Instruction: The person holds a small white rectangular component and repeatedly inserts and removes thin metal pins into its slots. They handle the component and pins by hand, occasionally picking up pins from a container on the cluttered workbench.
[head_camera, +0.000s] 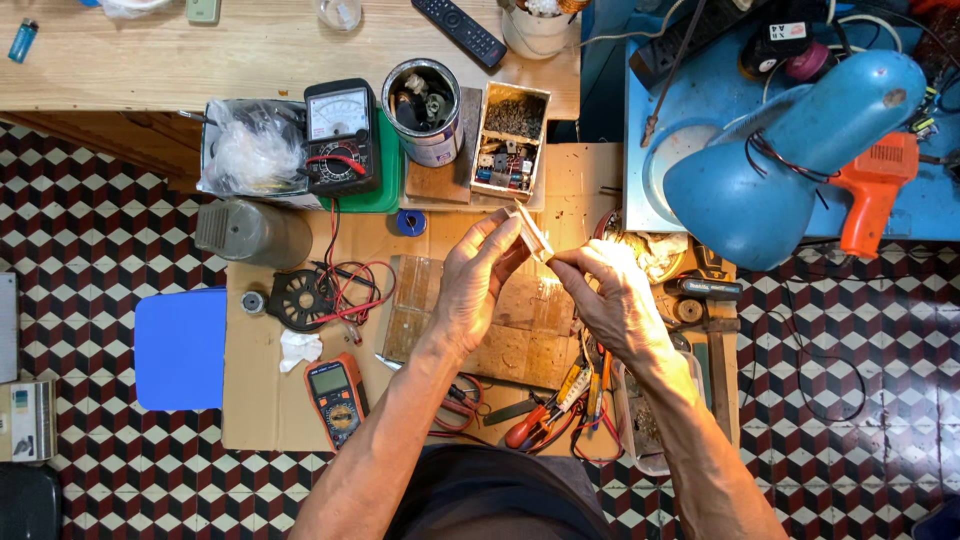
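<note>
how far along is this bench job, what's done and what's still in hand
Looks set up: the analogue meter, orange multimeter and parts box are laid out round the wooden board. In hand: left hand and right hand both pinch a small pale flat piece under the blue lamp. Neither meter is being used; further progress is unclear.

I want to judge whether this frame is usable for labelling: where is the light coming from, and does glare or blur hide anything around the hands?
Head view: the blue desk lamp shines down from the right, overexposing the right hand and the pale thin piece pinched between it and the left hand, so detail there washes out; the analog meter and orange multimeter stay sharp; edges bend slightly.
</note>
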